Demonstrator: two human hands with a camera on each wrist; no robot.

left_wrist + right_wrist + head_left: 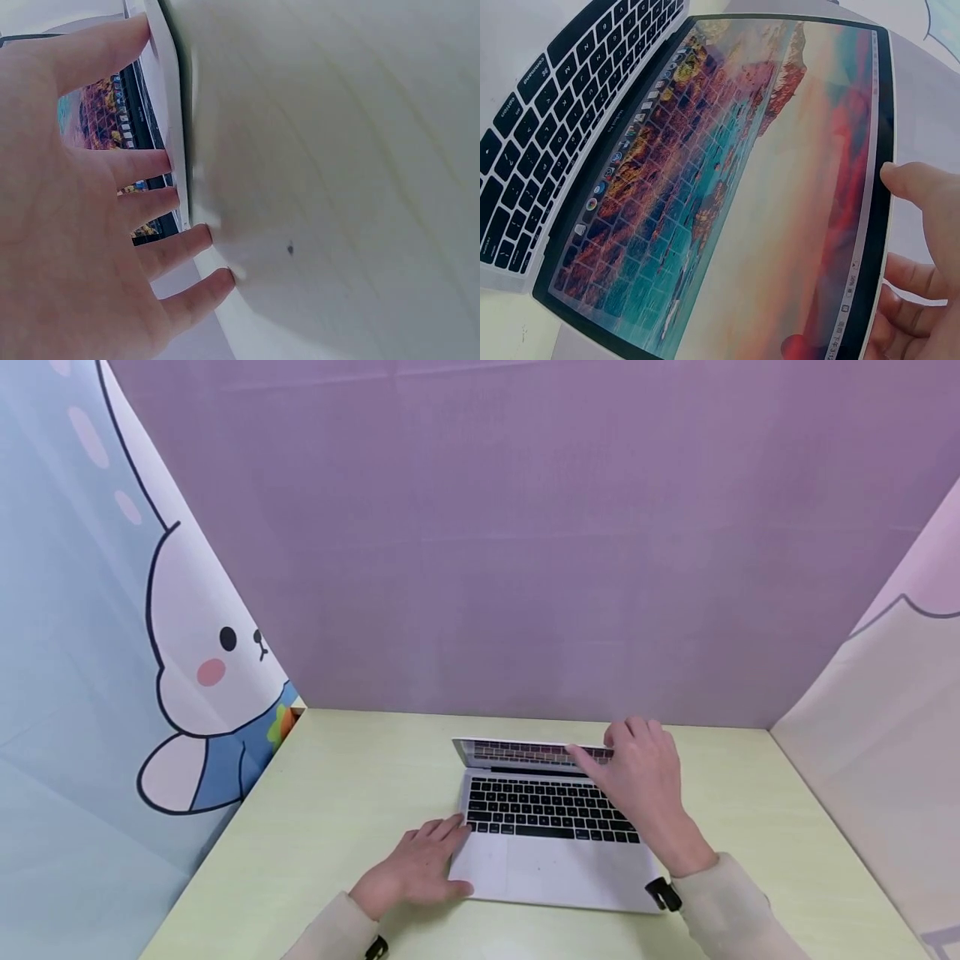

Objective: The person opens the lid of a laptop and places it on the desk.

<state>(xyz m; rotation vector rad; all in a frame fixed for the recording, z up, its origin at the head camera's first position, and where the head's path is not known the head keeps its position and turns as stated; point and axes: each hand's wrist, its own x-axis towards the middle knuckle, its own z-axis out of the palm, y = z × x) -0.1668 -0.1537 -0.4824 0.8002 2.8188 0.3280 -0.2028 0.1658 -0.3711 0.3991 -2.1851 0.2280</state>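
A silver laptop (555, 868) with black keys lies on the table, its screen (517, 752) raised and steeply foreshortened from above. In the right wrist view, the lit screen (727, 187) shows a coloured coastal picture with the keyboard reflected in it. My right hand (645, 777) pinches the screen's upper edge, thumb (911, 180) on the black front border and the other fingers behind. At the base's left edge rests my left hand (423, 864), fingers spread and fairly straight. Its fingertips touch the laptop's side and the table in the left wrist view.
The pale yellow table (360, 777) meets a purple backdrop (525, 568) behind the laptop. A light blue sheet with a cartoon rabbit (202, 685) hangs on the left, and a pale printed sheet (885, 735) stands on the right.
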